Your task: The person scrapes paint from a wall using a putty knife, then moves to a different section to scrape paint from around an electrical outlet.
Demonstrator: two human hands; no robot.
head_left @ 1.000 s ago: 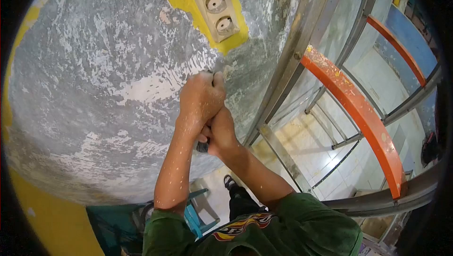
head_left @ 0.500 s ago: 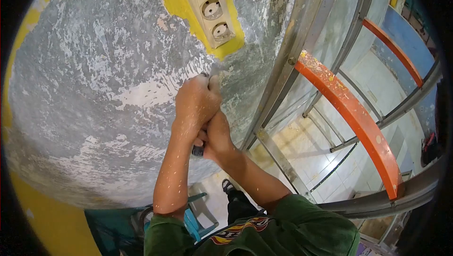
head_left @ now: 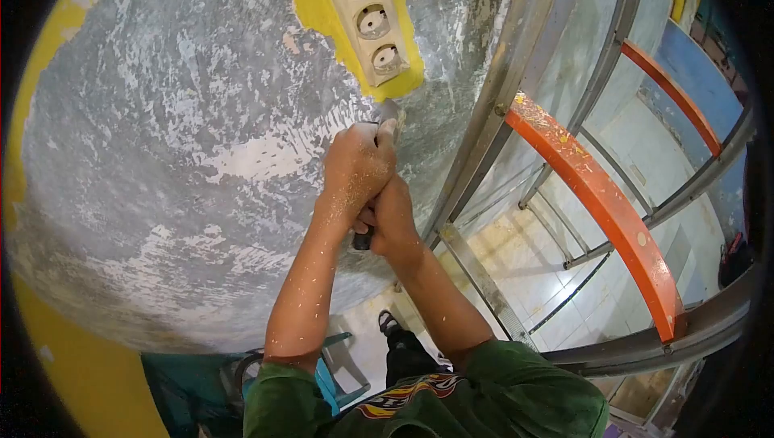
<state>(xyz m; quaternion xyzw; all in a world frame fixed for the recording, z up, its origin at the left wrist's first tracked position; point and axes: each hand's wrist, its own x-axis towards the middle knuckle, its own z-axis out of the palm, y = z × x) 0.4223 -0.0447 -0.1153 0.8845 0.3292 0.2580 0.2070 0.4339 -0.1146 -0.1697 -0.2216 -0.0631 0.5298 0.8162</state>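
Three round sockets [head_left: 372, 22] at least sit inside the cream outlet strip [head_left: 389, 40], at twelve o'clock from both hands. Left hand [head_left: 355, 162] and right hand [head_left: 394, 210] grasp one scraper [head_left: 390, 110], the left higher. Its blade points to one o'clock from the left hand, over the patchy grey wall [head_left: 161, 168]; its black handle end [head_left: 363, 241] protrudes at eight o'clock from the right.

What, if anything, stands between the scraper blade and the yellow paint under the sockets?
Nothing visible: the scraper blade ends right by the lower edge of the yellow paint. The ladder stands aside, to the right.
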